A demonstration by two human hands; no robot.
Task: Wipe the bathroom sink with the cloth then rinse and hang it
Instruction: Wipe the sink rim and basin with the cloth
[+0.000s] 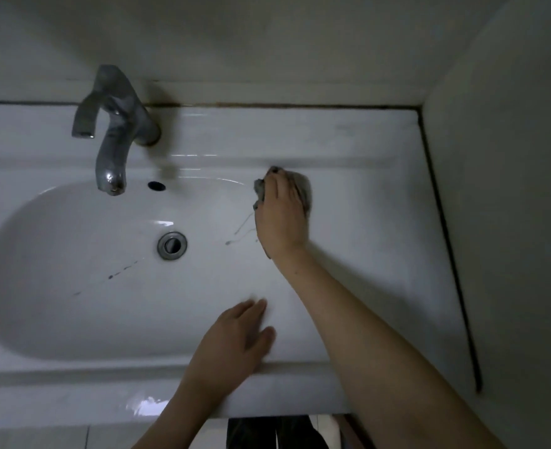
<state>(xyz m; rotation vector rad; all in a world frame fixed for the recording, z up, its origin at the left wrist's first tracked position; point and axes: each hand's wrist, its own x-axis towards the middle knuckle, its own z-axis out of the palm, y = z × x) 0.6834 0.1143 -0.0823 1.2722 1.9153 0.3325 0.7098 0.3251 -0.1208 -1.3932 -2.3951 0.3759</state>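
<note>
Cloth (304,188) gripped in R hand (280,218), on far-right rim of sink (358,176); L hand (235,338) flat, empty, on front edge. Basin shows spots (115,274): wiping looks unfinished, rinse + hang to go.

The right hand (280,218) reaches beyond and right of the drain (172,246), palm down, fingers curled over the cloth (304,189), forearm straight behind it. The left hand (235,338) rests flat nearer than the drain and slightly right, fingers straight, thumb spread.
</note>
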